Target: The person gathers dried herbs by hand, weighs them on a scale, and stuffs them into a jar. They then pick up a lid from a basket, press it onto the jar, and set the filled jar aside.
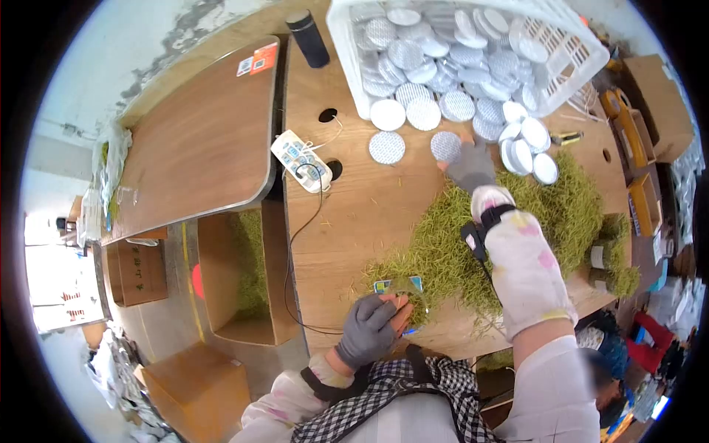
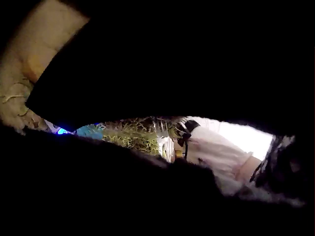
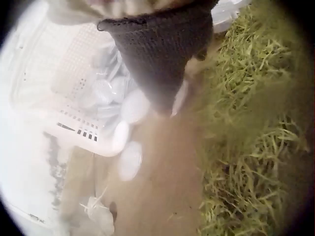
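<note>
In the head view the right hand, in a grey glove with bare fingertips, has its fingers on a round silvery disc on the table. The right wrist view shows this glove with a disc at its fingertips. Near the table's front edge the left hand, also gloved, has curled fingers and holds a clear container with green strands inside. A heap of dry green strands lies between the hands. Dark cloth hides the left hand in the left wrist view.
A white basket full of discs stands at the table's back, with loose discs before it. A power strip with a cable lies at the left edge, a dark bottle behind. Cardboard boxes stand on the floor.
</note>
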### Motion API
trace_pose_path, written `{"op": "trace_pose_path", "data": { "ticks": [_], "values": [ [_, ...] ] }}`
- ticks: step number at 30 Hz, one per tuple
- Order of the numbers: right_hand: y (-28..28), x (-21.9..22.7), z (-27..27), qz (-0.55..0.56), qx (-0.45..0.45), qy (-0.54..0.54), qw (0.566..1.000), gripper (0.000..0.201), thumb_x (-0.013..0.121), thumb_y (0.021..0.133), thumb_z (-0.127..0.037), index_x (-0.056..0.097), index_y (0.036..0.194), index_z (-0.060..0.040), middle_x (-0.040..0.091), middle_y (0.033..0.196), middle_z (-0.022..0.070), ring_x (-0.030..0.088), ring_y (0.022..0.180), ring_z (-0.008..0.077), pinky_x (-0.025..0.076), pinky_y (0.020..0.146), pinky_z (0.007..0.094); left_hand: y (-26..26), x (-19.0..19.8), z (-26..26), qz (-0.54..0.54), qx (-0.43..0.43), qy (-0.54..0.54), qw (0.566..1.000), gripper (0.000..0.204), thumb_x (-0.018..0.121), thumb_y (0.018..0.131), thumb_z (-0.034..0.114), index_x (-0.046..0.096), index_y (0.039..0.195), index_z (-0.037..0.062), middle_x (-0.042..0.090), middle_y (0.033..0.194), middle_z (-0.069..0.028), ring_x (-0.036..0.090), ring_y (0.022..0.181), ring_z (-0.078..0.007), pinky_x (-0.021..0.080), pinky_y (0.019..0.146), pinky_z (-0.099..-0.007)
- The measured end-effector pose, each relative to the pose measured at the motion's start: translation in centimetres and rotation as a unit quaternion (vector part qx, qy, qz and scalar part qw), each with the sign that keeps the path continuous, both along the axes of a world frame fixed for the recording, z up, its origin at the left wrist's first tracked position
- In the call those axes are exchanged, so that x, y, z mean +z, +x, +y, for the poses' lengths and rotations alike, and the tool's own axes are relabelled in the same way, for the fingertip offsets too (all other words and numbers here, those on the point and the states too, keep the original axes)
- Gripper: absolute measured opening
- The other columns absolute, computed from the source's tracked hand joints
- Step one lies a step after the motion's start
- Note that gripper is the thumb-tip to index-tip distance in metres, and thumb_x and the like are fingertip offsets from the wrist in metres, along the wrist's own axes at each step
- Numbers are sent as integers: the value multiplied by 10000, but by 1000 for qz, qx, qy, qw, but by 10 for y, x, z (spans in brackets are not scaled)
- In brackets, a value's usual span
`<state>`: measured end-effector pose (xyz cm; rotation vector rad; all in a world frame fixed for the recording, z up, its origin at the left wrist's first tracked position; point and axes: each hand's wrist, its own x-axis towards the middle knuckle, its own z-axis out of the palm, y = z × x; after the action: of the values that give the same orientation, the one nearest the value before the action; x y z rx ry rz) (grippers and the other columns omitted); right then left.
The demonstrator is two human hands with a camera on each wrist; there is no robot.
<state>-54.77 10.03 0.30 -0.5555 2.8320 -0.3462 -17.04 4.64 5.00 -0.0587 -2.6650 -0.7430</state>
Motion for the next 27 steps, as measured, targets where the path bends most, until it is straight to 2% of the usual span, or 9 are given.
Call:
{"op": "trace_pose_path", "data": {
  "ticks": [11, 13, 14, 15, 18, 20, 23, 25, 27],
  "values": [
    [-21, 8, -34, 15, 144, 137, 980, 727, 769, 827, -509, 586, 1374, -67, 578, 1385, 201, 576, 1280, 362, 496, 1048, 462, 2, -2, -5, -5, -15, 5, 1000, 464, 849, 728, 117, 687, 1163, 117, 651, 1212, -41, 635, 1025, -235, 529, 928, -455],
    [-1, 27, -28, -26, 178, 47, 983, 655, 720, 866, -506, 624, 1315, -38, 673, 1237, 204, 678, 1109, 351, 558, 926, 434, 4, -4, -4, 1, 7, 21, 1000, 404, 851, 740, 118, 691, 1111, 112, 657, 1196, -58, 670, 986, -258, 537, 945, -476],
    [0, 13, -13, -231, 117, -132, 957, 595, 721, 901, -428, 619, 1309, -7, 725, 1119, 156, 724, 950, 297, 581, 809, 397, 6, -7, -3, 5, 15, 29, 999, 404, 851, 740, 118, 691, 1111, 112, 657, 1196, -58, 670, 986, -258, 537, 945, -476],
    [33, 12, 9, -305, 74, -334, 889, 546, 751, 908, -337, 619, 1323, -8, 721, 1128, 100, 703, 964, 222, 568, 802, 378, 7, -10, -3, 14, 18, 27, 999, 387, 848, 744, 116, 692, 1098, 109, 657, 1190, -68, 681, 969, -267, 543, 942, -487],
    [132, 49, 69, -423, 54, -413, 805, 611, 806, 881, -284, 587, 1395, -35, 666, 1244, 114, 622, 1121, 183, 511, 965, 350, 8, -14, -3, 42, 22, 30, 998, 368, 846, 745, 116, 693, 1079, 99, 655, 1174, -85, 691, 960, -280, 552, 932, -500],
    [182, 57, 99, -338, 166, -345, 860, 638, 811, 880, -277, 565, 1429, -64, 620, 1293, 140, 601, 1161, 205, 489, 1009, 355, 5, -14, -3, 65, 22, 30, 997, 366, 846, 741, 117, 694, 1072, 93, 653, 1163, -92, 690, 969, -284, 556, 925, -503],
    [238, 73, 109, -373, 140, -378, 835, 690, 826, 848, -273, 546, 1452, -91, 583, 1303, 175, 584, 1187, 291, 481, 1017, 414, 8, -11, -5, 74, 9, 43, 996, 351, 836, 725, 97, 681, 1039, 74, 642, 1138, -132, 673, 970, -320, 559, 868, -510],
    [261, 89, 104, -120, 249, -312, 909, 675, 790, 855, -221, 524, 1462, -92, 530, 1327, 208, 565, 1183, 359, 481, 1011, 452, 14, -12, -7, 44, -12, 13, 999, 256, 749, 813, 159, 660, 1019, 37, 617, 1130, -173, 632, 1000, -345, 537, 906, -501],
    [275, 87, 100, -62, 255, -318, 911, 703, 794, 832, -241, 512, 1457, -86, 514, 1321, 233, 530, 1199, 407, 459, 1022, 480, 14, -15, -4, 63, 8, 44, 997, 305, 757, 818, 180, 639, 1055, 30, 604, 1136, -187, 626, 1003, -360, 534, 891, -495]
  ]
}}
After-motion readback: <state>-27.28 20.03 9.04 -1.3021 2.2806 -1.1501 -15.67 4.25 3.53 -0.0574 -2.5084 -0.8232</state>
